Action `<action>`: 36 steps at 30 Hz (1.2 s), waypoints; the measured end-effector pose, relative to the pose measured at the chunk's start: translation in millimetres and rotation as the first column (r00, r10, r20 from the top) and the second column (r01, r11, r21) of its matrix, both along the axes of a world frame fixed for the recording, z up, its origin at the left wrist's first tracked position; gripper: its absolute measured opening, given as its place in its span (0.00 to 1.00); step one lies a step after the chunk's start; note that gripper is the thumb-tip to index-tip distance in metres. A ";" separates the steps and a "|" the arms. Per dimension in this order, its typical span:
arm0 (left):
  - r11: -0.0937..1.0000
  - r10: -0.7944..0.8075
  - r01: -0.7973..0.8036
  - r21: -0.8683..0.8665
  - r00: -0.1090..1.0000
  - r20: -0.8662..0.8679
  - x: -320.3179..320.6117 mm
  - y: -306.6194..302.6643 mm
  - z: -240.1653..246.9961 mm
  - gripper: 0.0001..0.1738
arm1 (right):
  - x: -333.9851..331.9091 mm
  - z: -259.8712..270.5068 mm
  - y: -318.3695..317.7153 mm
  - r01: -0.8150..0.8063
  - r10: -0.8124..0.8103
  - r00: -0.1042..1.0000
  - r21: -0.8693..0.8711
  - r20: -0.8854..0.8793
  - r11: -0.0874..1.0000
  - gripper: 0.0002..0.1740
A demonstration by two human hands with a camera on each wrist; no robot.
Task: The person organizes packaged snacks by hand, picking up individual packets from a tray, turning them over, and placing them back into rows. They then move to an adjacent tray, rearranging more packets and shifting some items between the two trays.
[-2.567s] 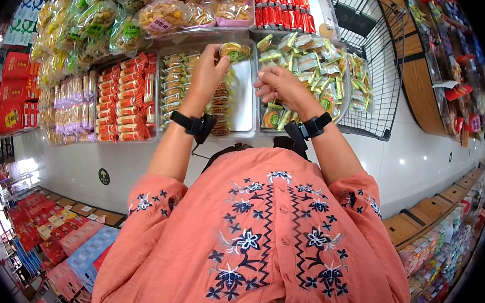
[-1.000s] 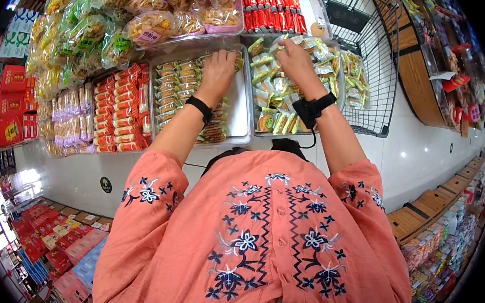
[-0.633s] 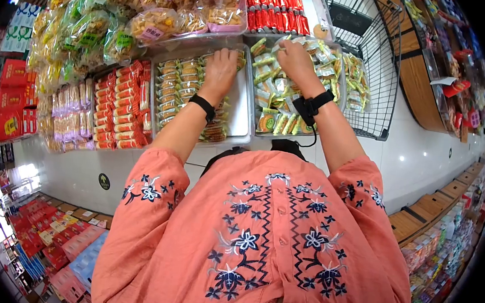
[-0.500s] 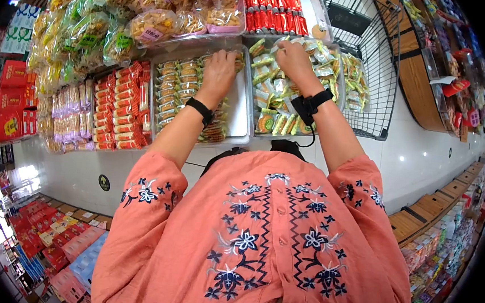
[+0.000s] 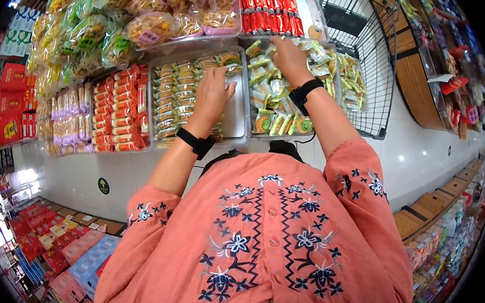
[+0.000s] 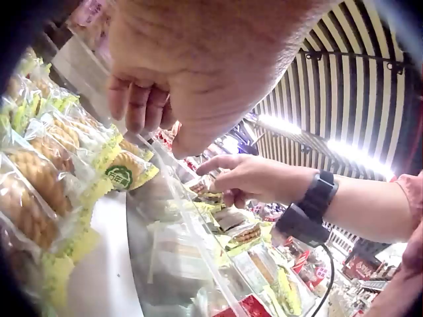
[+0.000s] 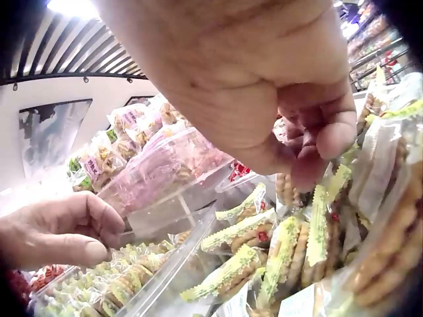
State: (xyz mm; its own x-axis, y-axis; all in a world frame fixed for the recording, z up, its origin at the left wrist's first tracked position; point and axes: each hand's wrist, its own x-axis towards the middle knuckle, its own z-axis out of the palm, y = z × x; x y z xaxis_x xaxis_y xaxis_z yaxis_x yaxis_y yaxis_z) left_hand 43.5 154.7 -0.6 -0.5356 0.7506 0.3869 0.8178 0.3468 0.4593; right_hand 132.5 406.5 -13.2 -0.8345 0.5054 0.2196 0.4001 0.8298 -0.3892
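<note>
In the head view my left hand (image 5: 211,95) is over a clear tray (image 5: 236,119) with rows of individually wrapped round biscuits (image 5: 167,94). Its fingers are loosely bent with nothing between them, as the right wrist view also shows. A biscuit packet with a green round label (image 6: 121,173) lies at the far end of a row, just beyond the left fingertips. My right hand (image 5: 291,58) reaches over the far side of the neighbouring bin, among loose yellow-green biscuit packets (image 7: 234,234). In the left wrist view its index finger extends and the others bend, with nothing visible held.
Red-and-cream wrapped rolls (image 5: 123,108) stand left of the tray. Bagged fried snacks (image 5: 152,30) and red packets (image 5: 271,8) fill bins behind. To the right a wire shopping cart (image 5: 374,76) adjoins the bins. A raised plastic wall (image 6: 192,218) divides tray and bin.
My left hand has drawn back toward me from the far end of the tray, uncovering the packets there. My right hand stays over the far side of its bin, shifted slightly left.
</note>
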 end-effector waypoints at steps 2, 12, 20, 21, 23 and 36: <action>1.000 -0.004 0.004 -0.002 0.999 0.050 3.0 -4.6 1.8 0.24 | -3.8 8.1 -5.5 0.020 -0.020 0.998 -0.007 0.062 1.000 0.17; 0.999 0.006 -0.013 0.031 0.976 0.216 10.9 -17.3 10.7 0.20 | -1.2 11.4 9.6 0.051 -0.075 0.991 -0.201 -0.113 0.978 0.09; 0.993 -0.039 -0.040 0.114 0.787 0.615 4.4 6.3 15.3 0.23 | 30.9 70.5 -5.3 -0.092 -0.136 0.940 -0.619 -0.312 0.780 0.10; 0.991 -0.058 -0.033 0.129 0.766 0.640 3.7 10.7 17.8 0.24 | 33.8 81.5 -12.8 -0.077 -0.189 0.957 -0.818 -0.221 0.570 0.10; 0.977 -0.154 -0.007 0.212 0.665 0.731 4.0 18.8 22.1 0.26 | 38.0 80.5 -17.5 -0.120 -0.202 0.956 -0.912 -0.213 0.392 0.12; 0.942 -0.310 -0.078 0.327 0.174 0.935 9.5 8.0 46.4 0.22 | 42.2 70.3 -51.4 -0.260 -0.250 0.943 -0.957 -0.222 -0.130 0.15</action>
State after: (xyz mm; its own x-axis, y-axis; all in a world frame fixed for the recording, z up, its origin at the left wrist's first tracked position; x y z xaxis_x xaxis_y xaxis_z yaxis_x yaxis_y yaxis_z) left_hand 53.0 162.7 45.8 -0.5319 0.8226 -0.2012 -0.3359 0.0132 0.9418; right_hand 174.7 355.1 57.1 -0.8716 0.3533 -0.3398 0.0799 -0.5816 -0.8095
